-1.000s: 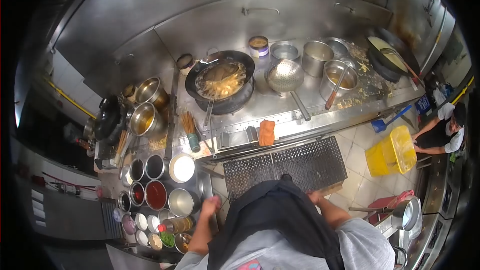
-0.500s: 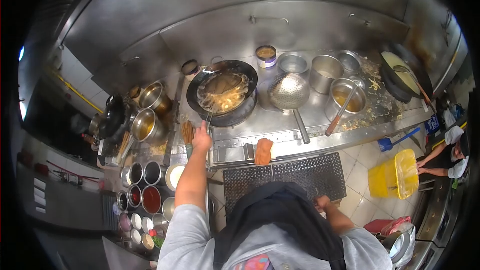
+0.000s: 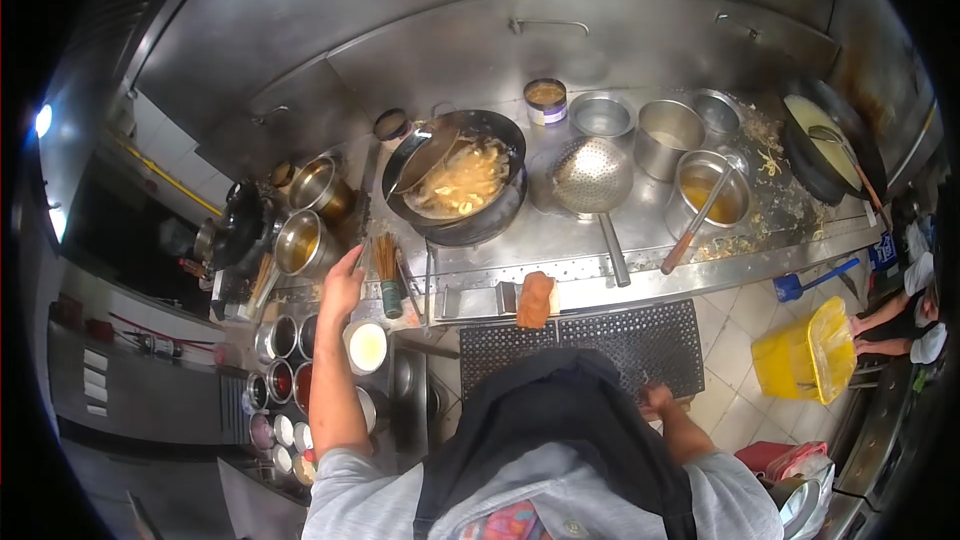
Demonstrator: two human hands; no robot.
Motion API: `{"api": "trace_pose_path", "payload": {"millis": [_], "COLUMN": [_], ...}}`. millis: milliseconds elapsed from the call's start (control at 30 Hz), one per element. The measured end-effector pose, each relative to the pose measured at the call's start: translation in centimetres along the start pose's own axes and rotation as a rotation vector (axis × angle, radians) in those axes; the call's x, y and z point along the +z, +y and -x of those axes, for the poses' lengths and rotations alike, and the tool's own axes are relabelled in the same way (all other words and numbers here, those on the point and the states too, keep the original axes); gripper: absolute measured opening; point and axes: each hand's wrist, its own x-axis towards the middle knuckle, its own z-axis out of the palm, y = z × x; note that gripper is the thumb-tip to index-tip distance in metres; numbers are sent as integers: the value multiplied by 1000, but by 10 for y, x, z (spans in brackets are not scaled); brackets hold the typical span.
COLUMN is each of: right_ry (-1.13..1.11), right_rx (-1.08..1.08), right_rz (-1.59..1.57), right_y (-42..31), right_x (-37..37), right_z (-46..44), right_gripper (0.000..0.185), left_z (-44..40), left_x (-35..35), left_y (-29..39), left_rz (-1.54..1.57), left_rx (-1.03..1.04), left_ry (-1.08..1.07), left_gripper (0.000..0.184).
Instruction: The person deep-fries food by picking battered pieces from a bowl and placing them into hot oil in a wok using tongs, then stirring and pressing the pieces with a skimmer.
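My left hand (image 3: 343, 283) is over the stove's front left edge, left of a bamboo wok brush (image 3: 388, 275). Its fingers are closed around a thin metal utensil (image 3: 362, 252), only partly visible. Behind it stands a black wok (image 3: 505, 140) with pale food pieces (image 3: 470, 180) in bubbling liquid. A dark round mesh strainer (image 3: 424, 156) leans tilted against the wok's left side. Low beside the apron, my right hand (image 3: 657, 401) has curled fingers; something whitish shows below it, too little to name.
A perforated ladle (image 3: 592, 177), a pot with a wooden-handled ladle (image 3: 712, 190) and a second wok (image 3: 830, 140) sit to the right. An orange cloth (image 3: 536, 300) lies on the front edge. Sauce containers (image 3: 367, 347) stand left. Another person's hands (image 3: 868, 324) are near a yellow bin (image 3: 790, 355).
My left hand has moved left from the wok's front edge to beyond the brush. The strainer, flat over the food before, now leans at the wok's left side. My right hand stays low.
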Motion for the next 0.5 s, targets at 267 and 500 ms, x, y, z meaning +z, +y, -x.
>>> {"api": "trace_pose_path", "payload": {"millis": [267,500], "right_ry": [0,25], "right_rx": [-637,-250], "right_rz": [634,244], "right_y": [44,-24], "right_x": [50,100], "right_z": [-1,58], "right_gripper": [23,21], "left_z": [-12,-38], "left_x": [80,93], "left_y": [-77,-82], "left_rz": [185,193], "left_rx": [60,57], "left_ry": [-17,88], "left_gripper": [44,43]}}
